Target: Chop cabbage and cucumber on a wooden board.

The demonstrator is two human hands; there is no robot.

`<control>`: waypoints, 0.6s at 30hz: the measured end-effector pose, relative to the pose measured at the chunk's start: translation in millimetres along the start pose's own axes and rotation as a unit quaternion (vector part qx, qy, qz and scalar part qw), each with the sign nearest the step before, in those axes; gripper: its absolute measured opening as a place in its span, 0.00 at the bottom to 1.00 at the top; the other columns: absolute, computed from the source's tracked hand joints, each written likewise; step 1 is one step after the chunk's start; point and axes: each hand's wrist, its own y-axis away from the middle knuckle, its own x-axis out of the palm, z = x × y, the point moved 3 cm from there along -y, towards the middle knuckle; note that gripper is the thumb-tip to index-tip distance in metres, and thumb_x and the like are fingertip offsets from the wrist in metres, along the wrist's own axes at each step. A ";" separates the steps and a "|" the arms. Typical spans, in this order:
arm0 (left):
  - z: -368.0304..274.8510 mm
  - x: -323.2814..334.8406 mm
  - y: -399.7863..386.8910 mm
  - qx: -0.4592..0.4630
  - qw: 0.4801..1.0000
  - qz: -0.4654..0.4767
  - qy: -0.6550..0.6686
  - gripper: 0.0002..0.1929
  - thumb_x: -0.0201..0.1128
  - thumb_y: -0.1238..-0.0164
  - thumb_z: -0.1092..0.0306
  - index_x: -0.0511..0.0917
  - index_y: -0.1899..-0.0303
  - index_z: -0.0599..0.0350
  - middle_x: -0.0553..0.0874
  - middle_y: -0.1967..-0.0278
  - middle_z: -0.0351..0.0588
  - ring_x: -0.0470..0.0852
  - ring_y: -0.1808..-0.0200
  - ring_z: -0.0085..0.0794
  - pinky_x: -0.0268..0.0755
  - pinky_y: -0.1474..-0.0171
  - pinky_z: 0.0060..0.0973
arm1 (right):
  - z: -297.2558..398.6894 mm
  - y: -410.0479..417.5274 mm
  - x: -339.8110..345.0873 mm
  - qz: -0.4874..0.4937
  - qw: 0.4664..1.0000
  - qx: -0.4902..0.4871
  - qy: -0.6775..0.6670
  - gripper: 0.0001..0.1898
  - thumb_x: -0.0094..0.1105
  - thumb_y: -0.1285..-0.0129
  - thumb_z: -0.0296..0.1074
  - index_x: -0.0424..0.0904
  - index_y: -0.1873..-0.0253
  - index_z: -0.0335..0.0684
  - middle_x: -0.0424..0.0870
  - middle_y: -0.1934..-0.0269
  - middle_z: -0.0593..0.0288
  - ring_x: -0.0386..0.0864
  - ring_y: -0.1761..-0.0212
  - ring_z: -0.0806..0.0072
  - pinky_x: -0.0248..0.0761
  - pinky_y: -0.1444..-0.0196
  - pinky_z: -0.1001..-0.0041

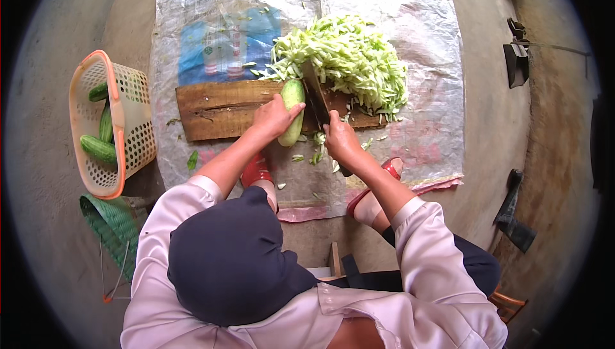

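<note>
My left hand (pixel 275 117) grips a pale green cucumber (pixel 292 113), pressing it on a wooden board (pixel 221 109). The cucumber lies lengthwise away from me, across the board, with its near end past the board's front edge. In my right hand (pixel 342 138) is the handle of a cleaver (pixel 315 92). Its dark blade stands on edge just right of the cucumber; whether it touches the cucumber I cannot tell. Beyond the blade, a large heap of cut cucumber strips (pixel 350 56) covers the board's far right part and spills onto the woven plastic sheet (pixel 423 27).
At the left stands a perforated plastic basket (pixel 137 123) with an orange rim, holding several whole cucumbers (pixel 98 148). A green woven seat (pixel 113 229) on a metal frame is nearer me. Cucumber scraps (pixel 317 149) lie between my feet in red sandals (pixel 256 170). Dark objects (pixel 516 65) lie at the right.
</note>
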 end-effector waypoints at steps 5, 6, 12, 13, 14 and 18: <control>25.6 10.0 -15.1 0.008 0.996 0.052 0.073 0.42 0.52 0.30 0.29 0.75 0.49 0.74 0.85 0.55 0.73 0.84 0.48 0.63 0.75 0.46 0.51 | 31.0 18.0 -12.7 -0.023 0.998 -0.053 0.035 0.10 0.47 0.35 0.23 0.61 0.51 0.29 0.80 0.76 0.33 0.81 0.71 0.34 0.72 0.68 0.43; 21.1 11.5 -15.2 0.011 0.996 0.055 0.074 0.42 0.52 0.30 0.29 0.75 0.49 0.74 0.85 0.55 0.73 0.84 0.48 0.63 0.75 0.46 0.51 | 34.7 22.0 -15.0 -0.021 0.997 -0.062 0.052 0.11 0.47 0.37 0.22 0.62 0.52 0.28 0.81 0.77 0.36 0.81 0.74 0.37 0.73 0.72 0.45; 22.4 19.0 -18.7 -0.028 0.995 0.018 0.094 0.43 0.50 0.30 0.28 0.76 0.47 0.72 0.84 0.51 0.75 0.82 0.43 0.64 0.72 0.40 0.51 | 53.7 39.7 -27.7 0.038 0.988 -0.084 0.121 0.11 0.48 0.37 0.22 0.63 0.52 0.25 0.82 0.77 0.38 0.83 0.75 0.41 0.76 0.73 0.49; 20.2 18.0 -18.5 -0.040 0.994 0.038 0.098 0.42 0.50 0.30 0.29 0.77 0.47 0.72 0.84 0.52 0.75 0.82 0.44 0.64 0.72 0.40 0.51 | 55.1 40.7 -29.6 0.052 0.988 -0.078 0.119 0.10 0.48 0.37 0.23 0.63 0.52 0.25 0.82 0.77 0.37 0.83 0.74 0.40 0.76 0.73 0.49; 18.5 17.2 -18.3 -0.051 0.992 0.058 0.102 0.42 0.51 0.30 0.29 0.77 0.48 0.73 0.85 0.53 0.74 0.83 0.45 0.64 0.73 0.40 0.50 | 56.1 40.1 -30.6 0.052 0.989 -0.076 0.119 0.10 0.48 0.37 0.23 0.63 0.52 0.25 0.82 0.77 0.37 0.83 0.74 0.40 0.76 0.73 0.49; 25.6 18.0 -25.3 -0.030 0.984 0.088 0.152 0.41 0.54 0.30 0.31 0.76 0.48 0.75 0.87 0.58 0.72 0.88 0.57 0.61 0.79 0.50 0.49 | 59.2 28.2 -30.7 0.078 0.992 -0.053 0.087 0.07 0.46 0.36 0.22 0.63 0.55 0.26 0.82 0.76 0.34 0.83 0.73 0.38 0.76 0.71 0.48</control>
